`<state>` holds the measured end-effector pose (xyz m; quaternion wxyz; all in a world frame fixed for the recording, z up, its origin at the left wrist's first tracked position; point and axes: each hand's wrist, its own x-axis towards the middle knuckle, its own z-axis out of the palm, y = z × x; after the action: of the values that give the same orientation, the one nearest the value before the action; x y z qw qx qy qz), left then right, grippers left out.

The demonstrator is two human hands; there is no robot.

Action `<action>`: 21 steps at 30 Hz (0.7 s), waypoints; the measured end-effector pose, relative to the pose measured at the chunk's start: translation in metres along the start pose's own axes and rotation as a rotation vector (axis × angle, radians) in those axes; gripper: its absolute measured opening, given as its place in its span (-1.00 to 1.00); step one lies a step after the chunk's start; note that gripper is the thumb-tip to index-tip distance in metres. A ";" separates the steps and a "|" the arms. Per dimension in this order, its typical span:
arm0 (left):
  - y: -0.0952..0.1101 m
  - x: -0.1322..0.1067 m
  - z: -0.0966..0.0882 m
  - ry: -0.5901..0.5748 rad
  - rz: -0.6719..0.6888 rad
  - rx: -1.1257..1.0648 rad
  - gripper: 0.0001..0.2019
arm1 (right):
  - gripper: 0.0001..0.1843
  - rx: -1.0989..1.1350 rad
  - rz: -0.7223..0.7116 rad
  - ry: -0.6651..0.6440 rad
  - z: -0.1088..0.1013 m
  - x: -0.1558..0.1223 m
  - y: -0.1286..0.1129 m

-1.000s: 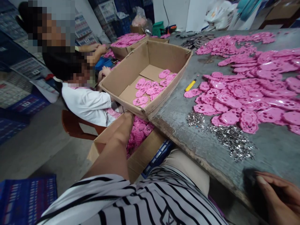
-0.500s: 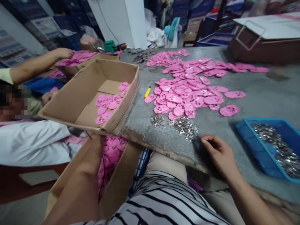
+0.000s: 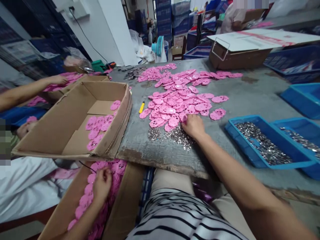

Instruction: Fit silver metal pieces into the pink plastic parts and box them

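Observation:
My left hand (image 3: pixel 102 183) is over a lower cardboard box (image 3: pixel 125 200) beside my lap. Its fingers are loosely curled and apart, with nothing visible in them, just above many flat pink pieces (image 3: pixel 86 200). At the near right edge of the pink pile (image 3: pixel 172 100) on the table, my right hand (image 3: pixel 194 126) has its fingertips closed on a flat pink scallop-edged piece (image 3: pixel 183 117); the hand partly covers it. Small shiny metal parts (image 3: pixel 185 138) lie in a loose heap just below that hand, with a smaller heap (image 3: pixel 154 134) to its left.
An upper cardboard box (image 3: pixel 50 133) with several pink pieces stands at the table's left edge. Blue trays (image 3: pixel 252 160) of metal parts are on the right. A yellow-handled tool (image 3: pixel 141 107) lies by the pile. Another person's arm (image 3: pixel 30 90) reaches in from the left.
My right hand has moved from the table's front edge up and left to the pink pile. My left hand, mostly hidden before behind the upper box, now shows over the lower box. The view has turned right.

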<state>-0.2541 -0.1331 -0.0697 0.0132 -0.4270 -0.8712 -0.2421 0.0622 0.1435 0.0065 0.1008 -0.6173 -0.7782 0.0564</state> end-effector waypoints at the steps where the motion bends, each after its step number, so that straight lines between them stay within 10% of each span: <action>1: -0.001 -0.013 0.004 -0.039 0.053 -0.046 -0.73 | -0.60 0.032 0.012 0.031 0.001 -0.001 0.004; 6: 0.055 -0.061 0.009 -0.322 0.558 -0.596 -0.83 | -0.51 0.426 -0.062 0.152 0.002 -0.027 0.012; 14: 0.237 -0.044 0.013 -0.775 -0.289 -1.703 -0.47 | -0.57 0.603 -0.730 0.231 -0.025 -0.111 -0.022; 21: 0.258 -0.027 0.026 -0.610 -0.243 -1.524 -0.72 | -0.61 0.388 -0.864 0.403 -0.084 -0.155 -0.032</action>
<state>-0.0383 -0.0080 0.0066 -0.5426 -0.2687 -0.4739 -0.6393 0.0847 -0.0171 0.0811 0.3755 -0.2080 -0.9026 0.0329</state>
